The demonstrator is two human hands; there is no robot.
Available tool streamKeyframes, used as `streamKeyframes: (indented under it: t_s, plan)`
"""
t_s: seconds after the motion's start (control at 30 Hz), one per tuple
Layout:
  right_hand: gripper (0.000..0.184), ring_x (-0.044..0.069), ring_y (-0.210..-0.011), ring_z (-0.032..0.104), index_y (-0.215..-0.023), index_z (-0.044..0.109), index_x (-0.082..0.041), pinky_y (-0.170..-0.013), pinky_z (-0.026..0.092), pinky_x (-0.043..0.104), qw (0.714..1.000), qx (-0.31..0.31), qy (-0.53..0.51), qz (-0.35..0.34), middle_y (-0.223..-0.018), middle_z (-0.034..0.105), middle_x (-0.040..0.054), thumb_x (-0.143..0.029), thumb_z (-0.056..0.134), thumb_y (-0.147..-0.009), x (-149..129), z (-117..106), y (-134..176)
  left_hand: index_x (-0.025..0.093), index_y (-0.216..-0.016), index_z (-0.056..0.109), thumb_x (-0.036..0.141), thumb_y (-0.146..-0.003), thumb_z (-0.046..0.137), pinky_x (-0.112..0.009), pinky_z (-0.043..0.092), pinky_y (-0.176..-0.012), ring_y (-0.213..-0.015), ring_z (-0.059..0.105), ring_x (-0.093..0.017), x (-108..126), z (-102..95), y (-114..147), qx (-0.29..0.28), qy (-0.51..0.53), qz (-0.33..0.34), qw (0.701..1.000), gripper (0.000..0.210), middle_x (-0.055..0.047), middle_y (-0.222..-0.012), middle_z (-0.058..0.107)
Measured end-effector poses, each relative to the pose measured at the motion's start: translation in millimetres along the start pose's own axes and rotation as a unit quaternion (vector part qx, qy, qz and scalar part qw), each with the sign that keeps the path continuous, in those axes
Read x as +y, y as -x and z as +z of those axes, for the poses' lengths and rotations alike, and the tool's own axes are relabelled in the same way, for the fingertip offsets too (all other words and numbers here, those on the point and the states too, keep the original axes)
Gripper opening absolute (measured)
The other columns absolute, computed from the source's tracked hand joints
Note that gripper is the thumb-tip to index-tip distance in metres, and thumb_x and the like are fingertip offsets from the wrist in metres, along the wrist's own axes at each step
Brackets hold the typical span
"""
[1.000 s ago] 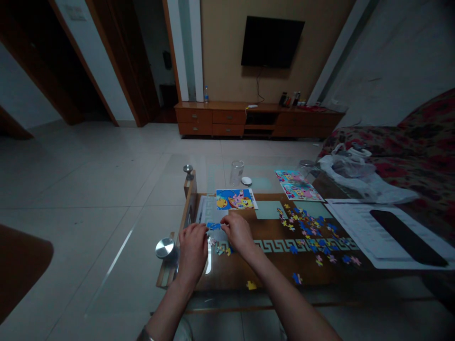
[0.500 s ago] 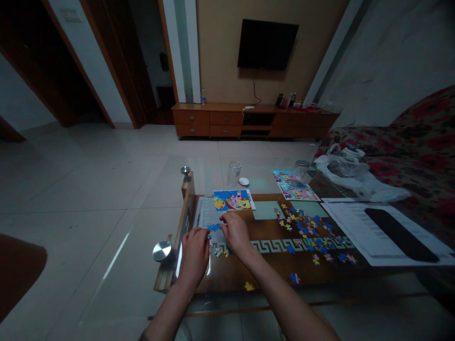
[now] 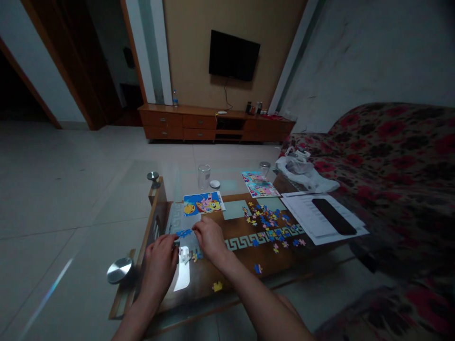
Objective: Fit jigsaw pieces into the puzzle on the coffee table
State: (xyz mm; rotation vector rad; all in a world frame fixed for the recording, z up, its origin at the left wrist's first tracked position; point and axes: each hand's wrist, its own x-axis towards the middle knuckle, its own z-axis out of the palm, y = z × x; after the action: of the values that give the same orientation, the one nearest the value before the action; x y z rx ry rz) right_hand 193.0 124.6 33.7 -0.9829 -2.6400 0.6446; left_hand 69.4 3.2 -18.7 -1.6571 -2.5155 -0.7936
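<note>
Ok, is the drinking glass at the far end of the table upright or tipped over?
Upright: the glass stands on its base on the table, mouth upward, beside a small white disc.

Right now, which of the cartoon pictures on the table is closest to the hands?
The blue cartoon picture, lying just beyond the right hand. The two pinker pictures lie farther back and to the right, by the plastic bag.

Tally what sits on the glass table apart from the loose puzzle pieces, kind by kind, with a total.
Cartoon picture cards: 3, one by the hands, two farther right
Drinking glass: 1
Small white disc: 1
Dark flat slab: 1, lying on paper sheets
White plastic bag: 1
Total: 7; the sheets overlap, so they are left uncounted.
</note>
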Motion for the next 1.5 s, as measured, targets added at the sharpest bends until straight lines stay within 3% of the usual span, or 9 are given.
streamKeyframes:
  t_s: [0.1,0.27,0.37,0.47,0.7,0.9,1.2,1.4,1.5]
  plan:
    - [0.021,0.018,-0.092,0.060,-0.094,0.072,-0.017,-0.081,0.041,0.024,0.999,0.022,0.016,0.042,-0.098,0.069,0.0076,-0.014,0.053,-0.086,28,-30,15,0.019,-0.107,0.058,0.019,-0.087,0.039,-0.043,0.040,-0.091,-0.111,0.054,-0.028,0,-4.8,-1,0.006,-0.001,-0.001,1.000,0.028,-0.010,-0.109,0.066]
    - [0.018,0.018,-0.087,0.062,-0.086,0.072,-0.015,-0.079,0.041,0.025,0.991,0.016,0.040,0.127,-0.091,0.071,0.0074,-0.010,0.055,-0.081,100,-85,52,0.019,-0.104,0.060,0.027,-0.088,0.037,-0.045,0.040,-0.088,-0.110,0.053,-0.029,-6,-14.7,-2,0.023,-0.001,-0.035,0.999,0.029,-0.011,-0.107,0.066]
    - [0.015,0.019,-0.085,0.063,-0.084,0.072,-0.015,-0.078,0.042,0.025,0.990,-0.014,0.025,0.141,-0.089,0.072,0.0071,-0.009,0.059,-0.078,134,-98,77,0.020,-0.104,0.060,0.029,-0.087,0.038,-0.045,0.040,-0.089,-0.109,0.052,-0.029,-10,-16.0,0,0.030,0.002,-0.040,0.999,0.029,-0.011,-0.107,0.066]
    - [0.020,0.019,-0.088,0.063,-0.088,0.072,-0.016,-0.080,0.043,0.026,0.989,-0.036,0.001,0.142,-0.093,0.071,0.0066,-0.007,0.063,-0.073,151,-95,95,0.020,-0.104,0.060,0.031,-0.088,0.037,-0.046,0.040,-0.089,-0.109,0.052,-0.029,-12,-16.0,3,0.035,0.003,-0.040,0.999,0.031,-0.011,-0.107,0.066]
    - [0.027,0.022,-0.103,0.061,-0.102,0.069,-0.017,-0.087,0.041,0.028,0.986,-0.036,0.074,0.144,-0.107,0.068,0.0101,-0.011,0.065,-0.076,141,-80,94,0.020,-0.101,0.062,0.030,-0.087,0.039,-0.046,0.041,-0.088,-0.107,0.053,-0.029,-10,-14.5,3,0.030,0.009,-0.030,0.999,0.029,-0.010,-0.105,0.067]
    - [0.019,0.021,-0.091,0.061,-0.091,0.068,-0.015,-0.075,0.039,0.026,0.975,-0.046,0.134,0.172,-0.101,0.066,0.0105,-0.009,0.065,-0.074,133,-76,83,0.020,-0.098,0.062,0.021,-0.085,0.042,-0.043,0.042,-0.087,-0.106,0.055,-0.027,-4,-16.6,2,0.030,0.018,-0.034,0.999,0.024,-0.008,-0.104,0.067]
    - [0.016,0.016,-0.075,0.058,-0.081,0.066,-0.016,-0.064,0.036,0.023,0.993,-0.036,0.008,0.116,-0.080,0.066,0.0030,-0.007,0.063,-0.068,122,-45,42,0.019,-0.097,0.061,0.012,-0.085,0.045,-0.043,0.041,-0.089,-0.105,0.056,-0.025,13,-15.4,6,0.008,0.030,-0.010,0.999,0.021,-0.007,-0.105,0.067]
    - [0.015,0.019,-0.086,0.060,-0.085,0.070,-0.015,-0.078,0.042,0.026,0.999,0.008,-0.040,0.034,-0.091,0.068,0.0071,-0.009,0.062,-0.074,90,-15,4,0.020,-0.096,0.062,0.008,-0.085,0.048,-0.046,0.038,-0.096,-0.116,0.053,-0.025,28,-7.1,8,-0.022,0.033,0.022,0.999,0.022,-0.007,-0.117,0.065]
    - [0.015,0.020,-0.090,0.061,-0.085,0.072,-0.015,-0.082,0.043,0.027,0.999,-0.003,-0.052,0.015,-0.092,0.070,0.0082,-0.009,0.063,-0.075,74,-5,-9,0.020,-0.100,0.062,0.010,-0.087,0.049,-0.048,0.037,-0.099,-0.122,0.050,-0.026,28,-4.5,6,-0.037,0.024,0.025,0.999,0.022,-0.008,-0.126,0.062]
